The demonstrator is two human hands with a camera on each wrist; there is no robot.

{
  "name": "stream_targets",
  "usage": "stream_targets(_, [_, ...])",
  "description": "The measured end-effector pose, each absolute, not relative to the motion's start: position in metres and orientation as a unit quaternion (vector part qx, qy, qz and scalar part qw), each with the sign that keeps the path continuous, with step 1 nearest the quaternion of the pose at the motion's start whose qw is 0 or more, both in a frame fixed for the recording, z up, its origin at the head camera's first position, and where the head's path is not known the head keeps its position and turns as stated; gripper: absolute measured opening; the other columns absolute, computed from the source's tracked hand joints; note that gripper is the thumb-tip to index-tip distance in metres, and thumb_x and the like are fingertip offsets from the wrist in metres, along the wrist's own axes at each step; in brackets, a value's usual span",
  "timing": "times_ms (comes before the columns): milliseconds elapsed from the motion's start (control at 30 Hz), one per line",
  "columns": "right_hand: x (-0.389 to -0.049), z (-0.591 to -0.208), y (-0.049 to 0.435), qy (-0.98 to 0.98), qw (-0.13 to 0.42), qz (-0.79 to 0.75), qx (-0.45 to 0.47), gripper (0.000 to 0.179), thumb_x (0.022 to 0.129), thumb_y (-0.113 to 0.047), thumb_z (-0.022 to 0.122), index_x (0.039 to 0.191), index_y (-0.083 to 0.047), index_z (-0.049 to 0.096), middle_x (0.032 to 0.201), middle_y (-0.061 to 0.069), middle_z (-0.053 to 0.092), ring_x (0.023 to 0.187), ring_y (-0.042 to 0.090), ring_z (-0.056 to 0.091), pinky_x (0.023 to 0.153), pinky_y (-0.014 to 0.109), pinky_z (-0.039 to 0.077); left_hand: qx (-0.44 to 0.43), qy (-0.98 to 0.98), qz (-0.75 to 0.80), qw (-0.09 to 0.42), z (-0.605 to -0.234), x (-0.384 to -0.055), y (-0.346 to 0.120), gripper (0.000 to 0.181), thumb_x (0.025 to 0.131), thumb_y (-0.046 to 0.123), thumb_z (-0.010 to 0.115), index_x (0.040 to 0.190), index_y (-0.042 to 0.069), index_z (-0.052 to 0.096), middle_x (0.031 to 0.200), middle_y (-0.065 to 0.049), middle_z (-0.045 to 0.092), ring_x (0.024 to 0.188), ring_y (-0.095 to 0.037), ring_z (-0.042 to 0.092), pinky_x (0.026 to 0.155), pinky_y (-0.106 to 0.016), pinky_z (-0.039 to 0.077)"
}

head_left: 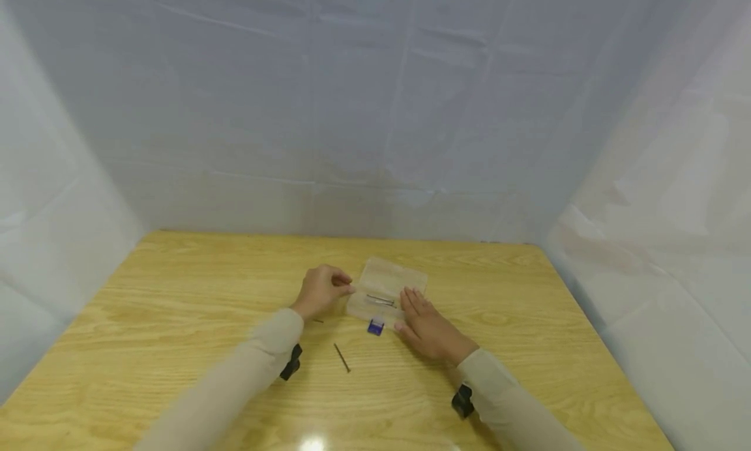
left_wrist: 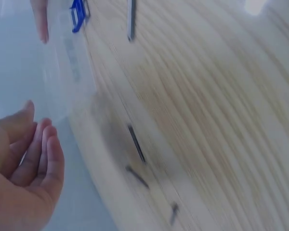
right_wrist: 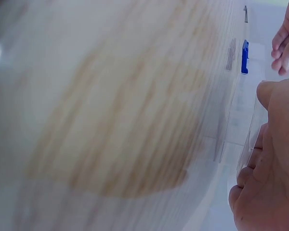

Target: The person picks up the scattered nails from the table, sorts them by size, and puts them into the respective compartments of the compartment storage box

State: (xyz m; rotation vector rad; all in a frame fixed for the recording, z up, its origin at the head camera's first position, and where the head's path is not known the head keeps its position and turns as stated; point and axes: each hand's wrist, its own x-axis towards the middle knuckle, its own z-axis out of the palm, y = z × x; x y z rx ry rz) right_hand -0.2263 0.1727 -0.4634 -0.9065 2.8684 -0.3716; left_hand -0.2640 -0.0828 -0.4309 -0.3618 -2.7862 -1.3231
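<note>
A clear plastic box (head_left: 358,307) lies open on the table, its lid (head_left: 390,276) folded back. Several thin dark nails (head_left: 381,300) lie inside, and a blue latch (head_left: 375,327) sticks out at its front. My left hand (head_left: 324,289) hovers at the box's left edge, thumb and fingers loosely bent; in the left wrist view nothing shows between them. My right hand (head_left: 431,327) rests on the box's right side, fingers stretched over it and thumb at the front edge. In the right wrist view, clear plastic (right_wrist: 236,115) runs beside these fingers.
One long dark nail (head_left: 342,358) lies on the wooden table (head_left: 205,275) in front of the box. Several shorter nails, one of them a dark pin (left_wrist: 136,144), lie near my left wrist. Pale sheeting (head_left: 352,112) hangs behind the table and at both sides.
</note>
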Motion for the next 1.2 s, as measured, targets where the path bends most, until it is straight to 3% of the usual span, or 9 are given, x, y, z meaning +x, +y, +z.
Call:
stream_targets(233, [-0.227,-0.465,0.174,0.946,0.062,-0.116,-0.297,0.064,0.105,-0.036,0.033,0.149,0.007,0.012,0.157,0.024,0.008,0.145,0.037,0.007,0.117,0.048,0.014,-0.171,-0.896,-0.41,-0.015,-0.432,-0.258,-0.113,0.021,0.086,0.009,0.071,0.102,-0.004,0.07,0.098,-0.012,0.071,0.088,-0.024,0.067,0.081,-0.038,0.054])
stream_targets(633, [-0.228,-0.465,0.173,0.943,0.05,-0.115,-0.307,0.063,0.105,-0.031,0.035,0.148,0.01,0.015,0.155,0.027,0.012,0.144,0.04,0.01,0.116,0.05,0.016,-0.221,-0.877,-0.414,-0.099,-0.437,-0.243,-0.134,0.022,0.085,0.006,0.072,0.104,-0.004,0.07,0.097,-0.013,0.071,0.085,-0.02,0.066,0.075,-0.031,0.055])
stream_targets(900, [-0.227,-0.464,0.174,0.943,0.051,-0.118,-0.308,0.063,0.105,-0.032,0.035,0.148,0.01,0.014,0.155,0.027,0.012,0.144,0.04,0.01,0.116,0.05,0.016,-0.276,-0.868,-0.397,-0.115,-0.445,-0.23,-0.138,0.022,0.081,0.007,0.075,0.1,-0.003,0.071,0.088,-0.007,0.07,0.076,-0.01,0.062,0.068,-0.02,0.052])
stream_targets(1200, [-0.228,-0.465,0.173,0.944,0.049,-0.119,-0.305,0.063,0.105,-0.032,0.034,0.148,0.01,0.014,0.156,0.026,0.011,0.144,0.04,0.01,0.116,0.049,0.016,-0.306,-0.858,-0.392,-0.125,-0.459,-0.224,-0.134,0.021,0.078,0.009,0.078,0.095,-0.001,0.071,0.083,-0.003,0.069,0.073,-0.006,0.06,0.067,-0.019,0.052])
